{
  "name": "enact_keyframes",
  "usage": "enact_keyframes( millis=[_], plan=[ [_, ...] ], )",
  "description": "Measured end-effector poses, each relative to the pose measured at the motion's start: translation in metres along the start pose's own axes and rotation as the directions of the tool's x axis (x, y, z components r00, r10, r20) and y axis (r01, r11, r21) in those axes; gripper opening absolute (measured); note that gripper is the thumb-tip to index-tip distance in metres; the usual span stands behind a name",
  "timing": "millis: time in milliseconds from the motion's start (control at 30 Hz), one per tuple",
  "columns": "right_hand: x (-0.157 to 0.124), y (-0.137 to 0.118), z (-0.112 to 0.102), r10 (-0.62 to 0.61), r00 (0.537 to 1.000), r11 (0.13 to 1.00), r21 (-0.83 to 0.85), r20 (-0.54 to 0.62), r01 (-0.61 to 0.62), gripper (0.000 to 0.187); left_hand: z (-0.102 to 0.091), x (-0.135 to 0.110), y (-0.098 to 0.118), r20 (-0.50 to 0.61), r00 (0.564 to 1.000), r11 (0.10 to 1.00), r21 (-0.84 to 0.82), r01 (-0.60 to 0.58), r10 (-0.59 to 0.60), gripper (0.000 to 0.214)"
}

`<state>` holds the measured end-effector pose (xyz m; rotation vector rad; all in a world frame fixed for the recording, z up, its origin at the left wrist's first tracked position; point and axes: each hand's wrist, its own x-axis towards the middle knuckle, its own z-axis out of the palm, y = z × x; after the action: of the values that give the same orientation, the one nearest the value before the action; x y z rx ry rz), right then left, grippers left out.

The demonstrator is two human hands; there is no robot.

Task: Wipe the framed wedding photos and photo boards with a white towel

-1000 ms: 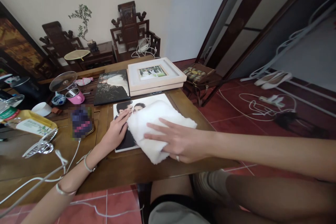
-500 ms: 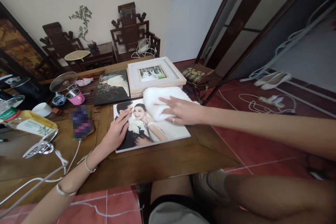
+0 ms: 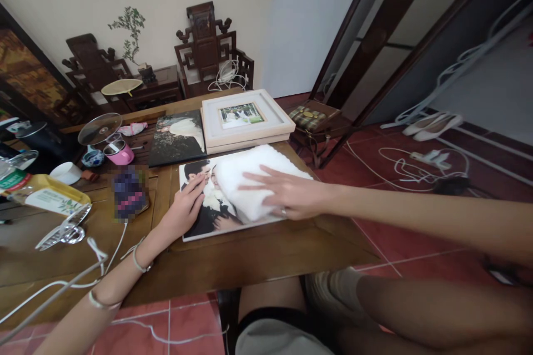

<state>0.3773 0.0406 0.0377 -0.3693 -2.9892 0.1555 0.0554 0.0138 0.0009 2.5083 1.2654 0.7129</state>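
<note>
A wedding photo panel (image 3: 214,213) lies flat near the table's front edge. My left hand (image 3: 187,205) rests on its left part, fingers stretched out and holding nothing. Over the panel's right part is a white towel (image 3: 237,177), which hides one face and most of the light side of the picture. My right hand (image 3: 289,191) lies spread on top of the towel, pressing on it with fingers apart. Its fingertips point left.
Behind the panel are a dark photo panel (image 3: 177,136) and a stacked white photo frame (image 3: 210,127). To the left stand a pink mug (image 3: 119,154), an oil bottle (image 3: 54,194), a hair claw (image 3: 66,230), a blurred phone-like item (image 3: 130,194) and white cables (image 3: 62,285). A wooden chair (image 3: 383,33) stands right.
My right hand has slid the towel nearer to me, down across the panel, covering more of the picture. The left hand stays in place.
</note>
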Motion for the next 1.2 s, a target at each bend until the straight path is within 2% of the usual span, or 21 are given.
enact_keyframes(
  millis=[133, 200, 267, 333, 433, 533, 633, 700, 833, 933, 1033, 1100, 1200],
  plan=[
    [0.013, 0.018, -0.007, 0.254, 0.967, 0.967, -0.015, -0.016, -0.254, 0.033, -0.006, -0.004, 0.0, -0.013, 1.0, 1.0, -0.017, -0.007, 0.006, 0.044],
    [0.017, 0.021, -0.008, 0.305, 0.952, 0.952, -0.017, -0.025, -0.306, 0.035, -0.01, -0.005, -0.001, -0.02, 1.0, 1.0, -0.02, -0.001, 0.001, 0.044],
    [0.016, 0.018, -0.005, 0.304, 0.951, 0.952, -0.023, -0.052, -0.306, 0.034, -0.013, -0.007, -0.001, -0.021, 1.0, 1.0, -0.022, 0.005, -0.006, 0.044],
    [0.01, 0.011, 0.002, 0.233, 0.968, 0.971, -0.035, -0.095, -0.237, 0.029, -0.014, -0.008, -0.003, -0.019, 1.0, 1.0, -0.021, 0.012, -0.012, 0.045],
    [-0.003, -0.004, 0.014, -0.009, 0.987, 0.998, -0.064, -0.158, -0.001, 0.022, -0.012, -0.008, -0.006, -0.019, 1.0, 1.0, -0.014, 0.019, -0.019, 0.045],
    [-0.011, -0.017, 0.021, -0.23, 0.955, 0.972, -0.086, -0.188, 0.217, 0.02, -0.009, -0.007, -0.009, -0.011, 1.0, 1.0, -0.011, 0.014, -0.015, 0.045],
    [-0.009, -0.027, 0.02, -0.31, 0.937, 0.951, -0.065, -0.158, 0.304, 0.018, -0.006, -0.006, -0.011, 0.001, 1.0, 1.0, -0.002, 0.01, -0.01, 0.046],
    [-0.002, -0.031, 0.016, -0.27, 0.956, 0.963, -0.031, -0.113, 0.268, 0.017, -0.005, -0.006, -0.01, 0.001, 1.0, 1.0, 0.005, 0.01, -0.01, 0.046],
    [0.023, -0.026, 0.002, -0.012, 1.0, 1.0, -0.008, -0.004, 0.012, 0.023, -0.003, -0.006, -0.008, -0.008, 1.0, 1.0, 0.001, 0.005, -0.005, 0.045],
    [0.041, -0.006, -0.008, 0.152, 0.988, 0.988, -0.026, 0.035, -0.152, 0.031, -0.005, -0.008, -0.008, -0.011, 1.0, 1.0, -0.007, -0.006, 0.006, 0.046],
    [0.052, 0.016, -0.011, 0.295, 0.955, 0.955, -0.034, 0.025, -0.294, 0.034, -0.009, -0.011, -0.011, -0.011, 1.0, 1.0, -0.004, -0.004, 0.004, 0.046],
    [0.056, 0.024, -0.01, 0.336, 0.942, 0.941, -0.042, 0.007, -0.336, 0.034, -0.011, -0.013, -0.013, -0.021, 1.0, 1.0, 0.001, 0.001, -0.001, 0.045],
    [0.057, 0.019, -0.005, 0.271, 0.962, 0.958, -0.091, -0.022, -0.272, 0.033, -0.011, -0.014, -0.017, -0.031, 0.999, 1.0, 0.001, 0.008, -0.008, 0.045]
  ],
)
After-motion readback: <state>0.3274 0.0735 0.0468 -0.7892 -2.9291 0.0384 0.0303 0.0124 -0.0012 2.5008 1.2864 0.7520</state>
